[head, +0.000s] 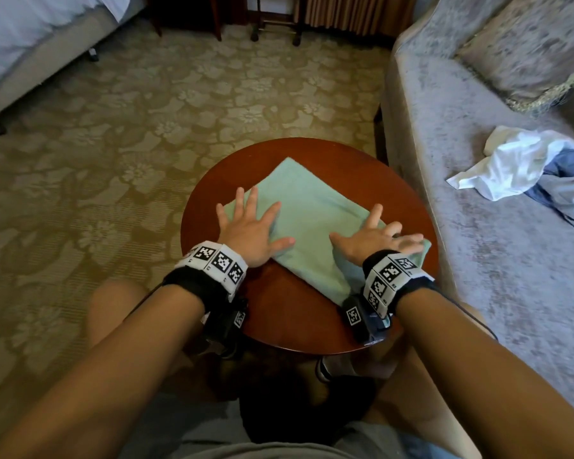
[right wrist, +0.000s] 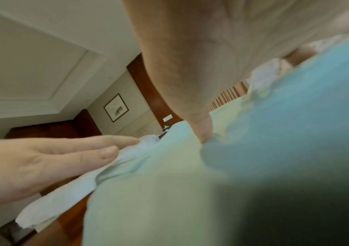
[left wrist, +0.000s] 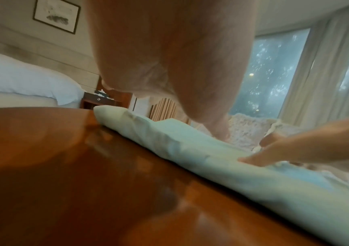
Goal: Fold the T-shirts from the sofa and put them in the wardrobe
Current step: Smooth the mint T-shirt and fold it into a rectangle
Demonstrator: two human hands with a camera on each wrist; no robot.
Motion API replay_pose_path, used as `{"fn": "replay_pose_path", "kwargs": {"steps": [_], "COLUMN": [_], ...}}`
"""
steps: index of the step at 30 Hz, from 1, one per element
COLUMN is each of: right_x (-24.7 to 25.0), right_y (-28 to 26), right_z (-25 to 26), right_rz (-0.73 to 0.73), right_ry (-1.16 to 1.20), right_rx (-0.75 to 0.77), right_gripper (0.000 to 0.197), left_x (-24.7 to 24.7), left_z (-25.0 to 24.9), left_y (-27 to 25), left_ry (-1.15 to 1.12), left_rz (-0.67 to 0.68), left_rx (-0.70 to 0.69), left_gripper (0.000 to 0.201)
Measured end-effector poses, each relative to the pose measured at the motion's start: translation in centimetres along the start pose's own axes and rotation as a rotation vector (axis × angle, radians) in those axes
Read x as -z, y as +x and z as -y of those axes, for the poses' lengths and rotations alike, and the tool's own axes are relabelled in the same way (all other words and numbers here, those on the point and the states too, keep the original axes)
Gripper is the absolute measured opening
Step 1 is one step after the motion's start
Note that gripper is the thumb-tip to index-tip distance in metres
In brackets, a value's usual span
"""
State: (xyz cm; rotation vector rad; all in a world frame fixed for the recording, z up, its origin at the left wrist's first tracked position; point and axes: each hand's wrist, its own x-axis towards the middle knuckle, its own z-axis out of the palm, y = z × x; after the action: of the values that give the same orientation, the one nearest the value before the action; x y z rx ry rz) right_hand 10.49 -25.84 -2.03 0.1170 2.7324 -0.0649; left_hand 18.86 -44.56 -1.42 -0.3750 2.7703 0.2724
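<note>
A mint-green T-shirt [head: 309,213] lies folded into a rectangle on the round wooden table [head: 279,313]. My left hand [head: 251,223] presses flat on its left edge with fingers spread. My right hand [head: 383,238] lies flat on its right end, fingers straight. The left wrist view shows the folded shirt [left wrist: 190,146] along the table [left wrist: 85,183], with my left hand [left wrist: 169,58] above it. In the right wrist view the shirt [right wrist: 169,183] fills the frame under my right hand [right wrist: 190,83]. A white T-shirt [head: 507,164] and a blue one [head: 564,173] lie crumpled on the grey sofa [head: 461,226].
The sofa stands to the right of the table, with a cushion [head: 527,44] at its back. A bed [head: 30,38] is at the far left. Patterned carpet [head: 130,127] spreads beyond the table. Chair legs [head: 275,24] stand at the far wall.
</note>
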Motion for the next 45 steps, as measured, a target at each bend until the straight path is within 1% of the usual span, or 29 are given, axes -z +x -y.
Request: {"fn": "replay_pose_path", "kwargs": {"steps": [1, 3, 4, 5, 6, 7, 8, 9, 10, 11, 13, 15, 17, 18, 19, 21, 23, 25, 26, 27, 29, 32, 35, 37, 39, 40, 42, 45], "right_x": [0.5, 1.2, 1.4, 1.4, 1.1, 0.6, 0.2, -0.3, -0.7, -1.0, -1.2, -0.8, -0.3, -0.2, -0.1, -0.2, -0.2, -0.5, -0.7, -0.9, -1.4, -1.8, -1.4, -0.7, 0.1, 0.4, 1.0, 2.0], "right_y": [-0.2, -0.2, 0.0, 0.3, 0.6, 1.2, 1.6, 2.0, 2.3, 2.5, 2.9, 2.6, 2.4, 2.3, 2.4, 2.4, 2.0, 1.5, 1.1, 0.7, 0.2, -0.1, -0.4, -0.4, 0.0, 0.5, 1.7, 3.7], "right_z": [0.2, 0.3, 0.1, -0.3, -0.8, -1.2, -1.7, -2.1, -2.6, -2.9, -3.4, -3.3, -3.2, -3.2, -3.2, -3.3, -3.1, -2.8, -2.7, -2.7, -3.0, -3.6, -4.0, -4.2, -4.1, -4.0, -3.4, -2.1], "right_rz": [-0.001, 0.019, 0.01, -0.021, -0.062, -0.091, -0.08, -0.029, 0.041, 0.108, 0.16, 0.118, 0.021, -0.003, 0.006, 0.047, 0.038, 0.022, 0.017, 0.012, -0.016, -0.032, 0.057, 0.155, 0.21, 0.211, 0.177, 0.145], "right_ry": [-0.031, -0.065, -0.064, -0.05, -0.029, -0.019, -0.036, -0.081, -0.124, -0.148, -0.121, -0.036, -0.001, 0.006, 0.045, 0.175, 0.244, 0.293, 0.329, 0.363, 0.364, 0.304, 0.336, 0.394, 0.403, 0.397, 0.417, 0.528], "right_rx": [-0.023, -0.04, -0.027, 0.026, 0.136, 0.3, 0.483, 0.634, 0.71, 0.707, 0.614, 0.51, 0.425, 0.398, 0.383, 0.345, 0.248, 0.17, 0.149, 0.137, 0.146, 0.185, 0.199, 0.202, 0.206, 0.2, 0.185, 0.185], "right_gripper": [0.1, 0.088, 0.08, 0.071, 0.064, 0.06, 0.057, 0.055, 0.053, 0.052, 0.054, 0.057, 0.053, 0.05, 0.049, 0.048, 0.05, 0.048, 0.045, 0.041, 0.035, 0.034, 0.043, 0.053, 0.055, 0.054, 0.053, 0.054], "left_x": [-0.1, -0.7, -1.1, -1.6, -2.1, -2.5, -3.0, -3.2, -3.3, -3.2, -2.5, -1.4, -0.2, 0.3, 0.8, 1.5, 1.4, 0.2, -0.7, -1.7, -3.4, -4.0, -3.5, -3.1, -2.2, -1.5, -0.1, 1.9], "left_z": [-0.6, -1.8, -2.4, -3.0, -3.4, -3.6, -3.7, -3.5, -3.1, -2.6, -1.4, 0.0, 1.1, 1.4, 1.5, 0.9, 0.0, -1.0, -1.3, -1.6, -1.6, -0.9, -0.2, 0.2, 0.6, 0.8, 1.1, 1.6], "left_y": [-0.1, -0.2, -0.1, -0.1, 0.0, 0.1, 0.3, 0.6, 0.8, 1.1, 1.7, 2.2, 2.5, 2.5, 2.4, 2.0, 1.5, 0.7, 0.3, 0.0, -0.5, -0.3, -0.3, -0.4, -0.4, -0.3, 0.6, 3.3], "left_ry": [-0.022, -0.06, -0.068, -0.064, -0.046, -0.015, 0.02, 0.047, 0.064, 0.073, 0.086, 0.121, 0.147, 0.132, 0.099, 0.04, -0.02, -0.108, -0.133, -0.124, -0.009, 0.13, 0.151, 0.092, -0.058, -0.151, -0.338, -0.632], "left_rz": [0.006, 0.035, 0.055, 0.08, 0.111, 0.143, 0.169, 0.183, 0.185, 0.186, 0.199, 0.207, 0.205, 0.194, 0.171, 0.104, 0.06, 0.079, 0.114, 0.164, 0.252, 0.255, 0.254, 0.261, 0.224, 0.18, 0.044, -0.193], "left_rx": [0.005, 0.028, 0.033, 0.03, 0.022, 0.015, 0.012, 0.012, 0.012, 0.007, -0.023, -0.043, -0.042, -0.036, -0.032, -0.027, -0.038, -0.069, -0.089, -0.113, -0.156, -0.182, -0.203, -0.203, -0.172, -0.141, -0.044, 0.157], "left_gripper": [0.087, 0.094, 0.099, 0.105, 0.112, 0.119, 0.126, 0.131, 0.133, 0.135, 0.135, 0.135, 0.134, 0.134, 0.133, 0.127, 0.114, 0.099, 0.1, 0.105, 0.118, 0.126, 0.127, 0.127, 0.124, 0.122, 0.113, 0.089]}}
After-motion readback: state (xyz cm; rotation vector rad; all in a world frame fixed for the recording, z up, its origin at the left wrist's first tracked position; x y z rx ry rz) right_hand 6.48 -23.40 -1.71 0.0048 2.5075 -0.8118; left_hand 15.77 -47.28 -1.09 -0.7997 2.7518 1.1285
